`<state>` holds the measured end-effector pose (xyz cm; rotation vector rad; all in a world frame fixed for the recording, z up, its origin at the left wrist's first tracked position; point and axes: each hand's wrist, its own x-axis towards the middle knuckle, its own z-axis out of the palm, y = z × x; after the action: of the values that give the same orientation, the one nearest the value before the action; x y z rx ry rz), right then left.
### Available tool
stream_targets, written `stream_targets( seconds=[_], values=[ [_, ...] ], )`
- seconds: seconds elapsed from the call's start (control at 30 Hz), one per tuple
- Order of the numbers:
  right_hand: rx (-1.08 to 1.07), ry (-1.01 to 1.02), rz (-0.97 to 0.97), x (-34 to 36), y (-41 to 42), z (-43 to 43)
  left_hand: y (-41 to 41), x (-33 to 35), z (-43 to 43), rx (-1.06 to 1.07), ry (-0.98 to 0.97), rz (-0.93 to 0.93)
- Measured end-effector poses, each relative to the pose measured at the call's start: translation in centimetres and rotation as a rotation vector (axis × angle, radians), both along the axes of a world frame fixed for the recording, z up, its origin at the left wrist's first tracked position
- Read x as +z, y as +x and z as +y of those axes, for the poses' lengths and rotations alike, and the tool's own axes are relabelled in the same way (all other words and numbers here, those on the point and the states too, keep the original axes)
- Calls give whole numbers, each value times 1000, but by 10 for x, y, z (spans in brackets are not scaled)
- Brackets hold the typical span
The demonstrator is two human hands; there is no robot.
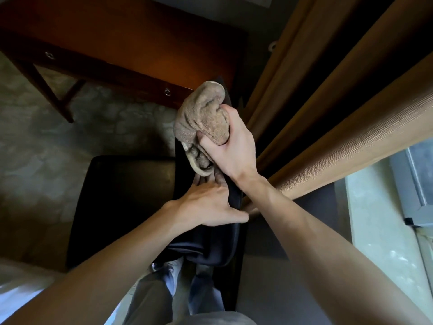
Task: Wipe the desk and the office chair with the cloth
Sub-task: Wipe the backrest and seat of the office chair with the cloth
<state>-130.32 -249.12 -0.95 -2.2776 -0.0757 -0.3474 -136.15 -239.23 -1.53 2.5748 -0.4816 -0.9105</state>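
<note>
Here, two bare hands work at the top of one black chair (121,195). The right hand (230,146) has its fingers and thumb curled tightly round one bunched beige cloth (203,116), which is held against the upper edge of the chair back; a hemmed fold of it hangs below the palm. The left hand (208,205) lies on the chair back just below, holding nothing, its fingers fairly straight along the dark fabric and its thumb stretched to the right edge. The two hands are near each other but not touching.

The chair back runs from the cloth down toward the viewer, with the seat spreading to its left. One brown wooden tabletop (140,36) fills the upper left; its front edge carries two ring pulls (167,91), and the cloth sits close to its near right corner. On the right, one orange-brown curtain (351,113) hangs in several broad folds just beside the chair back, leaving little room on that side. A pale window sill (379,219) lies beyond it. Patterned floor (93,127) is open to the left, between the seat and the tabletop. The person's two legs (164,289) stand below the chair back.
</note>
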Motion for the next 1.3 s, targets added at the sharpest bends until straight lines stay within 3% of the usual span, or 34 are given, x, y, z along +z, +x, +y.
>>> stream_targets(
  seconds=[0.3,0.6,0.73,0.83,1.03,1.17,1.3],
  values=[
    [-185,-28,8,-1,-67,99,-46,-6,116,-186,-55,6],
    [-277,97,98,1,-112,238,-70,6,295,-287,95,-64],
    [-242,306,22,17,-109,253,-77,10,398,-108,155,-15],
    [-220,308,-17,19,-102,256,-94,17,468,74,145,-120],
    [-208,245,91,2,-98,278,-126,10,526,704,-311,-144],
    [-188,161,198,-15,-108,297,-114,-5,537,874,14,-413],
    [-240,163,197,-25,-124,331,-100,-2,559,860,144,-451]
  ],
)
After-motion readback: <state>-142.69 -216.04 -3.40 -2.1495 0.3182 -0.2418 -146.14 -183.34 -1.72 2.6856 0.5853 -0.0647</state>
